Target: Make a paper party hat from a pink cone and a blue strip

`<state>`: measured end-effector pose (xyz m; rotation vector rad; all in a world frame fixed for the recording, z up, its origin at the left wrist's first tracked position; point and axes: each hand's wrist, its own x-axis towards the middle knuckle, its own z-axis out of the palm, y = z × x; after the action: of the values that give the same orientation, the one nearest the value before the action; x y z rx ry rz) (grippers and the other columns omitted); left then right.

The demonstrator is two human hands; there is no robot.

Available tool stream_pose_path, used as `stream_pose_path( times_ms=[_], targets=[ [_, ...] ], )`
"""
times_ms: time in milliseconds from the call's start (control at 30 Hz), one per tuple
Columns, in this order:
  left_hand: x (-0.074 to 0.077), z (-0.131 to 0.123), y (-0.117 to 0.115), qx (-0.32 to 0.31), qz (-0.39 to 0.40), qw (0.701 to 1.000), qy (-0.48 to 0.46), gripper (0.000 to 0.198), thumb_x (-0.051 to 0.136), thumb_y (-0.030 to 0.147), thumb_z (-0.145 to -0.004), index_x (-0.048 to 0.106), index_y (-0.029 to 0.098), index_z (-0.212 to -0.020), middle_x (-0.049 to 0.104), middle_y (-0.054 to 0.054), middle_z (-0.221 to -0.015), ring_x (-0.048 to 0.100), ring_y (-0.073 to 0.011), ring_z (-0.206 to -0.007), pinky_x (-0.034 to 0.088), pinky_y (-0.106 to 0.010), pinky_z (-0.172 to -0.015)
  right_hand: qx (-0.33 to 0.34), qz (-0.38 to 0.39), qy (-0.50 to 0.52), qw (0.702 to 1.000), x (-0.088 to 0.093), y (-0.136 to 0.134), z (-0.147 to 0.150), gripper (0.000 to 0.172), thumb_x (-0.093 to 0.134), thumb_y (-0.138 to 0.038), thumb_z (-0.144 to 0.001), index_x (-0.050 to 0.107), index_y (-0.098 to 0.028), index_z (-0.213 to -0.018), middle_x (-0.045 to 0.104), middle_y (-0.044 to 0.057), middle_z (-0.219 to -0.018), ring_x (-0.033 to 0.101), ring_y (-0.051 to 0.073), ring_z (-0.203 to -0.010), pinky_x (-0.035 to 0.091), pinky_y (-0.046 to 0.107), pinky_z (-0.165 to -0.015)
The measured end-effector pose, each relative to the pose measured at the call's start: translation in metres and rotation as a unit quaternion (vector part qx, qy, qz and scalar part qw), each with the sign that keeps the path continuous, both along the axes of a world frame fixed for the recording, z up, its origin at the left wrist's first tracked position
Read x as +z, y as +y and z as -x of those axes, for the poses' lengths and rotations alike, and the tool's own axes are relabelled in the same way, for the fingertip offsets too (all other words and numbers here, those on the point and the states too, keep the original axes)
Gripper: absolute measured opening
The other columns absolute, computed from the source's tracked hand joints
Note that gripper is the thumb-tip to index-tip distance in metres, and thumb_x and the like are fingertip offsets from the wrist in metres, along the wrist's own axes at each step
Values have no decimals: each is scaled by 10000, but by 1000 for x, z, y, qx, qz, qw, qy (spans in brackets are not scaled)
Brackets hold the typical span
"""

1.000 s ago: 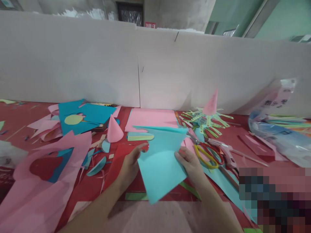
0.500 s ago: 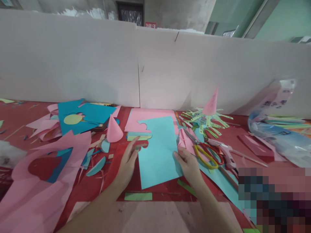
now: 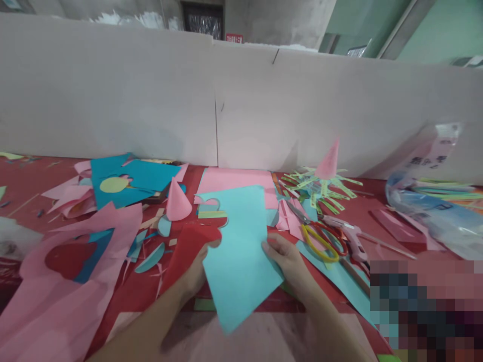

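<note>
A light-blue sheet of paper (image 3: 241, 251) with round notches cut from its left edge is held up before me, tilted, one corner pointing down toward me. My right hand (image 3: 285, 259) pinches its right edge, thumb on the front. At the lower left edge, my left hand (image 3: 198, 266) is closed on the sheet, most of its fingers hidden behind it. Behind the sheet lie a pink paper sheet (image 3: 241, 177) and a strip of light-green paper (image 3: 211, 214). A pink paper cone (image 3: 177, 201) stands to the left.
Scissors (image 3: 320, 244) with yellow and red handles and a glue gun (image 3: 352, 236) lie at right. Behind them is a pink cone (image 3: 328, 161) on fringed green strips. Pink paper scraps (image 3: 109, 296) cover the left side. A white board (image 3: 151, 100) stands along the back.
The light-blue sheet has turned and come nearer to me, its lower corner dropping. My left hand has moved down its left edge, and its fingers have closed on it.
</note>
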<state>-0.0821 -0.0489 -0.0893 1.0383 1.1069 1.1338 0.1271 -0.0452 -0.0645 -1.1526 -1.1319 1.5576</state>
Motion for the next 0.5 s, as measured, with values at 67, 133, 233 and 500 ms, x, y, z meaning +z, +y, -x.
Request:
stream_pose_path(
  times_ms=[67, 133, 233, 500],
  targets=[
    [6, -2, 4, -44, 5, 999, 4, 167, 620, 295, -721, 639, 137, -774, 645, -30, -781, 587, -187, -711, 487, -327, -638, -33, -2, -4, 999, 1, 3, -4, 350, 627, -454, -706, 580, -198, -939, 684, 29, -729, 626, 176, -569, 485, 278, -514],
    [11, -3, 8, -67, -1, 998, 5, 101, 665, 254, -639, 638, 156, -631, 644, -5, -644, 577, -186, -639, 471, -307, -600, -57, -8, 2, 998, 1, 5, -8, 362, 639, -450, -696, 576, -195, -945, 690, 39, -756, 634, 193, -589, 496, 300, -535],
    [15, -3, 12, -72, -15, 997, -9, 118, 664, 241, -626, 607, 170, -551, 609, 9, -563, 551, -162, -584, 451, -282, -569, -92, -19, 14, 995, 0, 7, -12, 362, 642, -437, -695, 569, -202, -960, 692, 48, -795, 640, 215, -636, 508, 338, -576],
    [25, 10, 30, 58, -59, 987, -140, 374, 592, 353, -725, 382, 190, -462, 339, 52, -498, 400, -85, -516, 417, -234, -570, -190, -57, -22, 980, -7, 14, -30, 301, 623, -395, -721, 583, -209, -954, 672, 36, -835, 621, 203, -751, 489, 351, -704]
  ],
)
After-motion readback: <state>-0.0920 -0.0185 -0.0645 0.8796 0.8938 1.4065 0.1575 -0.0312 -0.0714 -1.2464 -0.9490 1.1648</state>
